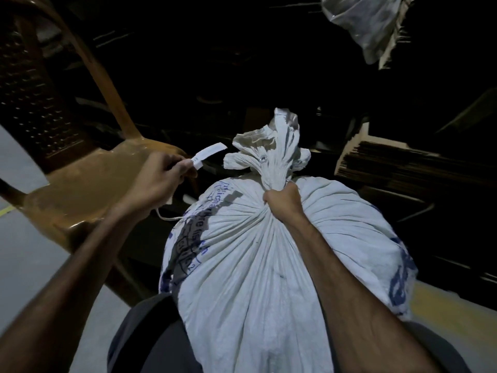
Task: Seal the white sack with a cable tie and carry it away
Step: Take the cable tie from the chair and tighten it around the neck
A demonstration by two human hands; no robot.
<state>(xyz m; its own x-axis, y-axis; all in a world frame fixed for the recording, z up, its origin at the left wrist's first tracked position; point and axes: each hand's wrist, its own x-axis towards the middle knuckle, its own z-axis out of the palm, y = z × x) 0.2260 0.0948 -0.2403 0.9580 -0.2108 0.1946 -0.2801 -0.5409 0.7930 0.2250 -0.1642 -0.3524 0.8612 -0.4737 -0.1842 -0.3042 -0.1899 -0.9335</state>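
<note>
A full white sack (258,254) with blue print stands between my legs, its mouth bunched into a neck at the top. My right hand (282,203) is clenched around that neck just below the gathered cloth. My left hand (158,181) is held out to the left of the neck, pinching a white cable tie (207,153) by its flat tag end. A thin white strand of the tie trails from under my left hand toward the sack. A small metal eyelet (262,158) shows in the bunched cloth.
A brown plastic chair (88,179) stands close on the left, its seat under my left hand. Stacked flattened cardboard (398,162) lies to the right behind the sack. Another pale sack (368,25) hangs at the top right. The grey floor (24,265) shows at left; the background is dark.
</note>
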